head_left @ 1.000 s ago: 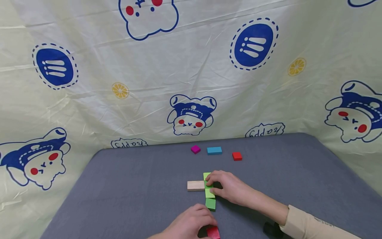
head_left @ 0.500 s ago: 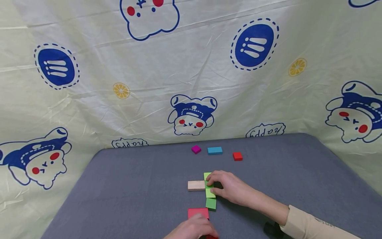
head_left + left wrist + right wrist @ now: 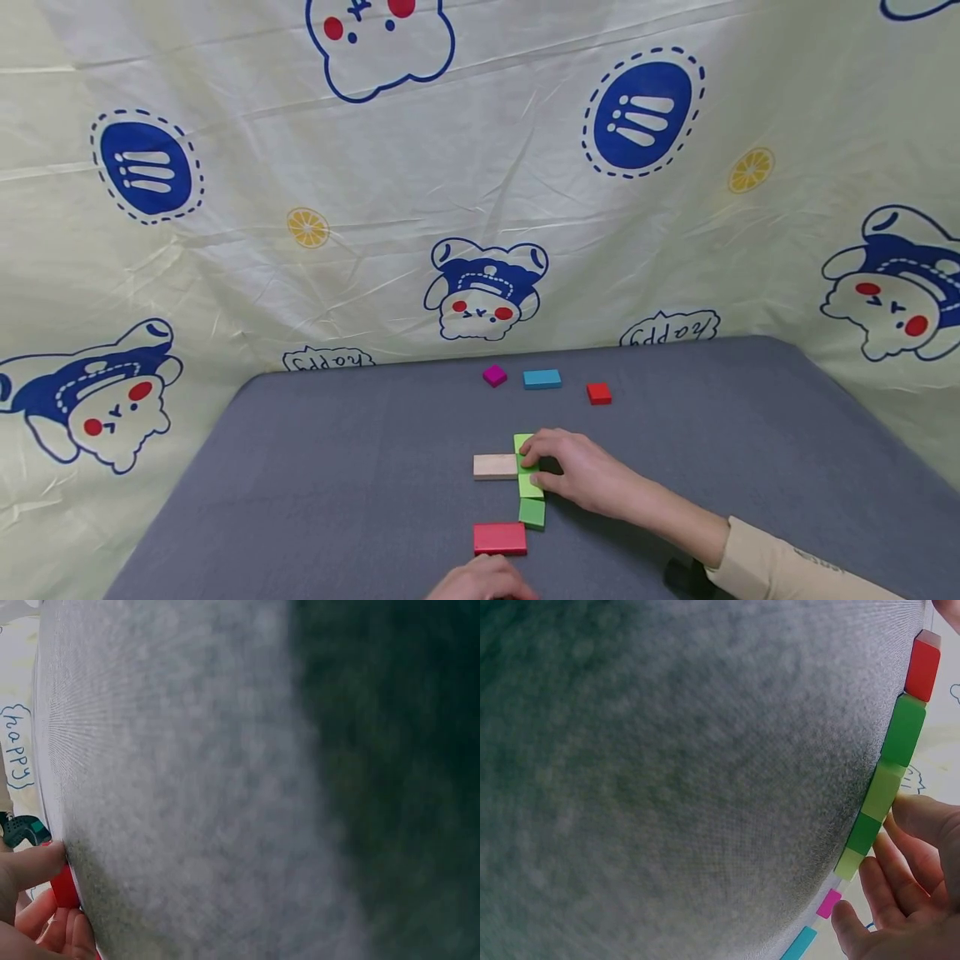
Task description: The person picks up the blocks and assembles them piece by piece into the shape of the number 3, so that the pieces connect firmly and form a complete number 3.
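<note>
My left hand point(image 3: 483, 579) is low in the head view, partly cut off by the frame edge. In the left wrist view, its thumb and fingers pinch a red block point(image 3: 64, 888). Just beyond that hand a red rectangular block point(image 3: 500, 538) lies flat. My right hand point(image 3: 588, 473) has curved fingers and thumb on a row of light and dark green blocks point(image 3: 530, 486), hiding part of it. A dark green block point(image 3: 532, 512) sits at the row's near end, slightly askew. A pale wooden block point(image 3: 495, 467) lies against the row's left side.
Across the far part of the grey table point(image 3: 337, 467) lie a magenta block point(image 3: 495, 376), a blue block point(image 3: 542, 379) and a small red block point(image 3: 598, 393). Behind the table hangs a printed curtain point(image 3: 375, 167). A dark object point(image 3: 686, 577) is below my right forearm.
My left hand has drawn toward the near edge, taking the red block it pinches out of the head view. The red rectangular block has come into sight. My right hand has stayed put.
</note>
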Motion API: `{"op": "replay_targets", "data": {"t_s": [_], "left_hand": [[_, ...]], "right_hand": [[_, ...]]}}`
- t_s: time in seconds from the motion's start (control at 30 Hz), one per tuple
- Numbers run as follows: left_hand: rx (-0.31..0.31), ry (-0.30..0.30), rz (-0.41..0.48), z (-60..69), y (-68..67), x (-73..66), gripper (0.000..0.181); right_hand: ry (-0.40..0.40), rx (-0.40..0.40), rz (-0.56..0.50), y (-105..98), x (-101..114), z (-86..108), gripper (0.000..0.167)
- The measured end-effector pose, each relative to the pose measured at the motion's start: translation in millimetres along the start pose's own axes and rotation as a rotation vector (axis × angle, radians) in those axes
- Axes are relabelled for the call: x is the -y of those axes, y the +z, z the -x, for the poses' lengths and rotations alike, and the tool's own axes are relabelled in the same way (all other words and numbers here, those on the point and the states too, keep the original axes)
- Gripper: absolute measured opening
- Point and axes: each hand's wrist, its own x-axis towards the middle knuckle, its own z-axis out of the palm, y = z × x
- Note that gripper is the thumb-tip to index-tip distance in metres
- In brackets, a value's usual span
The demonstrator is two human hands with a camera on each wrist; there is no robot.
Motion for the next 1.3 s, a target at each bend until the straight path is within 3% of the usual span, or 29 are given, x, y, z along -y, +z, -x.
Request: {"op": "replay_targets", "data": {"t_s": [0.2,0.4,0.53,0.67,0.93,1.13,1.3], "left_hand": [[-0.01,-0.03,0.057,1.7,1.0,-0.7,0.016],[-0.014,-0.008,0.13,3.6,-4.5,-4.9,0.018],[-0.014,-0.057,0.237,5.7,-13.4,-8.0,0.021],[-0.048,-0.086,0.279,9.3,-22.6,-8.0,0.026],[-0.118,-0.152,0.216,20.1,-43.3,-5.3,0.028],[-0.236,-0.215,0.126,25.2,-60.0,-9.3,0.028],[-0.308,-0.31,0.087,27.5,-69.7,-9.5,0.029]], "right_hand": [[-0.004,0.005,-0.009,-0.3,-0.8,0.7,0.018],[-0.005,-0.003,-0.001,0.6,-1.2,0.3,0.018],[-0.009,-0.008,0.003,1.1,-1.5,0.1,0.017],[-0.01,-0.008,0.005,1.1,-1.7,-0.1,0.017],[0.006,-0.003,0.008,1.7,-1.2,-0.8,0.018],[0.008,0.004,0.008,1.4,-0.5,-0.2,0.019],[0.008,0.004,0.014,1.5,0.5,-0.6,0.019]]}}
